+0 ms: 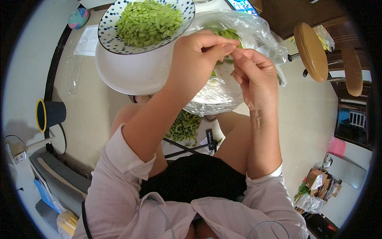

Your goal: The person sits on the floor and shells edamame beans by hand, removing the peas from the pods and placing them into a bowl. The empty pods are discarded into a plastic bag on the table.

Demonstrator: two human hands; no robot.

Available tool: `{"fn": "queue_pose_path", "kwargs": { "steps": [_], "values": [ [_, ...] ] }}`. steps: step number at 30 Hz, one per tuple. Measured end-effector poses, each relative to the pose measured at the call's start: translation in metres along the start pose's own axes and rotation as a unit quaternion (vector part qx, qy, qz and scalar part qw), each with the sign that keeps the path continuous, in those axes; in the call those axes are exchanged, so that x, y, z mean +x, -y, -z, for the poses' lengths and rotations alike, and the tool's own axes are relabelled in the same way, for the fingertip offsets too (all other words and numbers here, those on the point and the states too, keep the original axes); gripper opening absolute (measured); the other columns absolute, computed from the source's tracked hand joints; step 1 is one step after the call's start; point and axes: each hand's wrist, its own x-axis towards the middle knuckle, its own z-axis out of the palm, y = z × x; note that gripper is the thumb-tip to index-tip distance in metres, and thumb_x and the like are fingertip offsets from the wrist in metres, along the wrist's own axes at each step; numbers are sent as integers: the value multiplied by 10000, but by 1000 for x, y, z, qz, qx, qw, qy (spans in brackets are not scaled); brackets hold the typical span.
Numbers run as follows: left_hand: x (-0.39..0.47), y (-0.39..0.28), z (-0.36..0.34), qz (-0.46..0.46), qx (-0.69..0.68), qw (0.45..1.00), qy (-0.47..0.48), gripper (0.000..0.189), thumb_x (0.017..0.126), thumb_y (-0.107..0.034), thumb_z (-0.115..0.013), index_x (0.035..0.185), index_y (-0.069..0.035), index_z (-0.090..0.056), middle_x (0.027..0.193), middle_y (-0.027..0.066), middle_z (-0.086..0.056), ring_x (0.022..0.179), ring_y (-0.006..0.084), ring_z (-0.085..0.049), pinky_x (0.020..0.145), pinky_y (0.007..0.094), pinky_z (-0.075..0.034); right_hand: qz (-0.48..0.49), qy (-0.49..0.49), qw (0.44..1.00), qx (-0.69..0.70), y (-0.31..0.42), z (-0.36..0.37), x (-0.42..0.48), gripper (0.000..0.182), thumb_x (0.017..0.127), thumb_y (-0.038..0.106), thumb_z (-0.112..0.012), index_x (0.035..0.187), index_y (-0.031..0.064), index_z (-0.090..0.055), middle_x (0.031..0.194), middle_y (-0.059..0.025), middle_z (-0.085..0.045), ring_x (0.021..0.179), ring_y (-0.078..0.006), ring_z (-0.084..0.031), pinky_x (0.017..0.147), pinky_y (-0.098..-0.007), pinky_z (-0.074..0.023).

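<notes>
My left hand (194, 56) and my right hand (255, 71) meet at the fingertips over a clear plastic bag (253, 24). Thumbs and forefingers are pinched close together; whatever they may hold is too small or hidden to make out. Green bean pods (228, 33) lie in the bag just behind the fingertips, partly covered by my hands. To the left of the bag, a patterned bowl (107, 33) holds a heap of shelled green beans (149, 22). Under the bowl is a round white tabletop or tray (128, 74).
A heap of green pods or hulls (185, 127) is low between my legs, near dark crossed bars (188, 148). A lit phone (243, 6) lies beyond the bag. A tan padded stool (310, 52) stands right, a dark bin (53, 113) left. Cardboard boxes (316, 179) are at lower right.
</notes>
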Motion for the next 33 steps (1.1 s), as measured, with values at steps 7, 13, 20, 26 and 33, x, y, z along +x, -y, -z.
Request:
{"fn": "queue_pose_path", "kwargs": {
  "steps": [7,13,20,26,33],
  "values": [
    [3,8,-11,8,-165,986,-10,167,857,-110,-681,990,-33,-747,698,19,-597,613,78,-480,553,236,-389,-1,-12,1000,17,-2,3,-1,46,855,13,-655,862,-25,-679,650,0,-569,504,-43,-428,452,-198,-299],
    [5,10,-7,76,-194,978,28,238,862,-106,-694,1086,-29,-712,788,24,-652,673,80,-560,593,250,-443,-17,-67,997,19,0,0,5,87,879,49,-628,880,-29,-665,620,38,-475,513,-37,-338,463,-207,-245],
    [2,3,2,-169,218,961,-13,207,805,-30,-716,1005,20,-721,852,62,-703,720,87,-624,654,234,-508,38,-88,987,-131,2,-2,-2,78,819,29,-688,871,-30,-690,637,53,-543,540,-9,-402,488,-187,-293],
    [6,3,6,21,11,999,38,170,855,-90,-692,974,28,-720,834,65,-702,708,107,-621,652,254,-516,51,-65,985,-153,3,-1,-3,70,813,11,-671,867,-31,-689,623,65,-525,546,-5,-399,491,-184,-286],
    [8,12,8,222,-359,902,91,271,970,-187,-564,1108,30,-646,927,57,-661,820,93,-581,738,221,-467,-73,18,993,94,4,11,6,84,862,10,-615,900,-52,-658,637,37,-506,526,-24,-378,454,-192,-273]
  ]
}}
